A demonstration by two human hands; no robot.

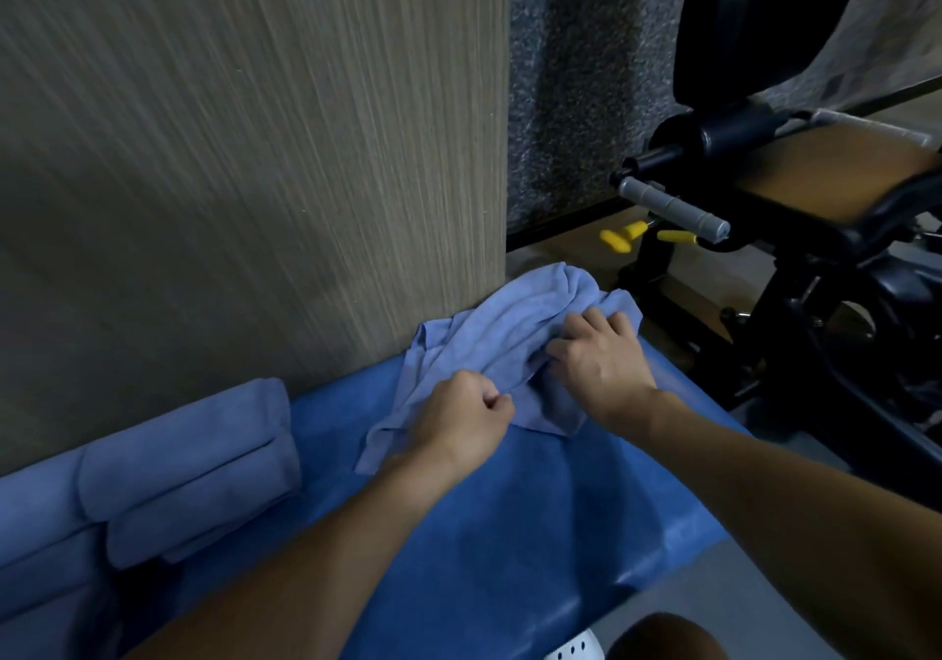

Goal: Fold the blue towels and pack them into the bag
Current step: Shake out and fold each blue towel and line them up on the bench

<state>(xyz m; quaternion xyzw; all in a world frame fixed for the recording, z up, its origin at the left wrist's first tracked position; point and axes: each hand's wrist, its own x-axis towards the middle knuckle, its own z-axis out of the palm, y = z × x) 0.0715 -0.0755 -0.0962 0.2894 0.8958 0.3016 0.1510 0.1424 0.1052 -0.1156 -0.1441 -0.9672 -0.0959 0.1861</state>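
Head view: pinches near edge of towel (515, 323) with left grip (461, 417), clutches its bunched middle with right grip (601, 366), likely to spread it flat.

I get dim, flat indoor light; wall panel (244, 159) smears with motion blur, right-side machine (815, 231) dark, edges bend wide-angle.

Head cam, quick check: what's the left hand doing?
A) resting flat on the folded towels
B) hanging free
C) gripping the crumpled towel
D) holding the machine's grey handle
C: the left hand has its fingers curled round the near edge of the crumpled towel, well apart from the folded towels at the left.
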